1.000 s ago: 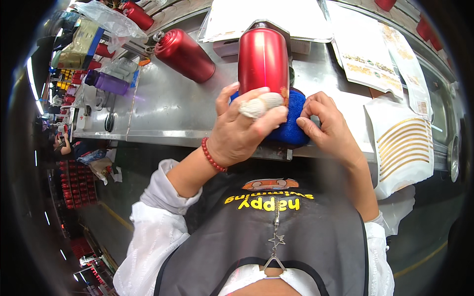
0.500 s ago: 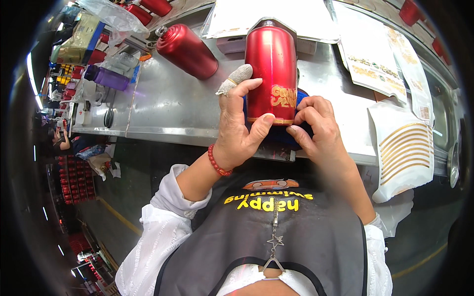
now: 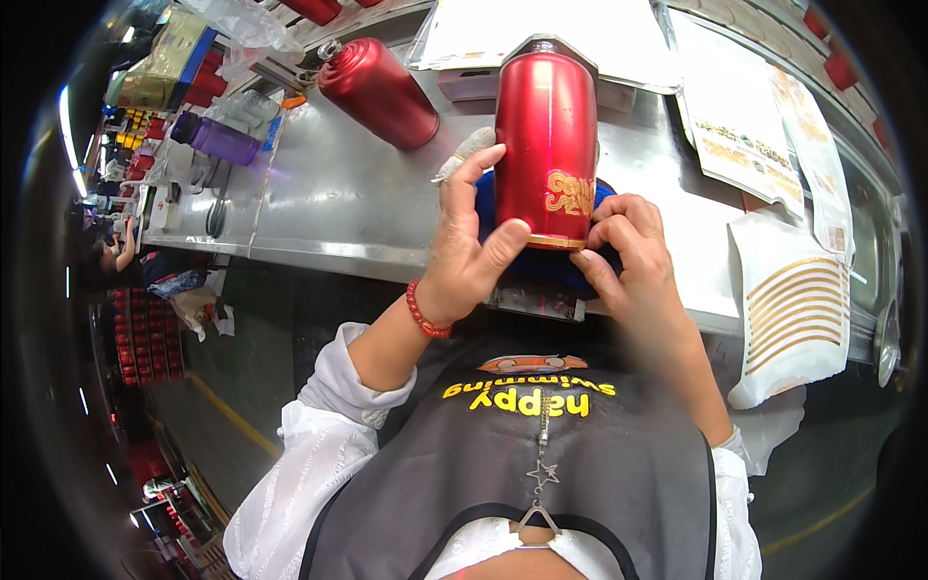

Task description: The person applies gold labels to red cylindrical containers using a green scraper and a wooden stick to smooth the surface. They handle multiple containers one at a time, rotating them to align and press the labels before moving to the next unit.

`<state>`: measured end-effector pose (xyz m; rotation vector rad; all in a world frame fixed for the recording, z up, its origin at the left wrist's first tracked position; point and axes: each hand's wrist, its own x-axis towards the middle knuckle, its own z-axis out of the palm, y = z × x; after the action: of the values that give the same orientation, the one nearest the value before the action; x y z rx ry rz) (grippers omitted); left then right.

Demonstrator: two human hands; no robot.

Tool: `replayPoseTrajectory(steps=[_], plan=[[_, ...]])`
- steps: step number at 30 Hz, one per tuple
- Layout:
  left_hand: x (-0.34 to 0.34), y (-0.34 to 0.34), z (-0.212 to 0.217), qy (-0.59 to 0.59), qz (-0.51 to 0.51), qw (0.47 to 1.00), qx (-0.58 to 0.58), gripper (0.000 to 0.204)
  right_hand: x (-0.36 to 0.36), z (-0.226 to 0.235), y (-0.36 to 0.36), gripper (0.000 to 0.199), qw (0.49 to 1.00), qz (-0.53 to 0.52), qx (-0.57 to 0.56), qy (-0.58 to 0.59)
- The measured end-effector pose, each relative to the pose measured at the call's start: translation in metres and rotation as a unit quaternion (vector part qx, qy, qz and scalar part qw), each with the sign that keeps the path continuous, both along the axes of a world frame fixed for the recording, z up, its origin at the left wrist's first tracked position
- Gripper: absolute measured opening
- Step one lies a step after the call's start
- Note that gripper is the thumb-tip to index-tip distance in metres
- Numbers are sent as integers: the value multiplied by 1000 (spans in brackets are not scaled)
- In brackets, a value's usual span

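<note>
A red metal bottle with a gold emblem and a gold band at its near end lies lengthwise on a blue pad at the bench's front edge. My left hand grips the bottle's near end from the left, thumb on the gold band; its index finger wears a white wrap. My right hand pinches the gold band at the bottle's lower right rim. A red bead bracelet circles my left wrist.
A second red bottle lies on the steel bench to the left. White sheets with gold strips sit at right, printed sheets behind. A purple bottle and clutter are far left. Another person stands far left.
My left hand lifted off the bottle's lower part, uncovering the gold emblem, and now holds its near end. My right hand came from the pad to the gold band.
</note>
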<state>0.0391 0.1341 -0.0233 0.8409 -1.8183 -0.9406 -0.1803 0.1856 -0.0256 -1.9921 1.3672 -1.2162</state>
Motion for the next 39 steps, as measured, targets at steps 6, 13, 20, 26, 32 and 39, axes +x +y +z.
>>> replayPoseTrajectory(steps=[6,13,20,26,32,39], plan=[[6,0,7,-34,-62,996,49,71,0,-1,0,21,1000,-4,2,9],[-1,-2,3,5,-35,999,24,75,0,-2,0,24,1000,-1,-9,4],[-2,-5,6,38,-45,997,57,82,0,0,1,21,1000,-6,4,10],[-3,-4,8,-66,-4,998,-23,88,0,-1,1,20,1000,-1,9,4],[-14,-3,14,-104,23,993,-54,92,0,-1,0,23,1000,-3,-20,5],[8,-9,-1,75,-69,993,57,74,1,-3,-1,22,1000,-4,-12,11]])
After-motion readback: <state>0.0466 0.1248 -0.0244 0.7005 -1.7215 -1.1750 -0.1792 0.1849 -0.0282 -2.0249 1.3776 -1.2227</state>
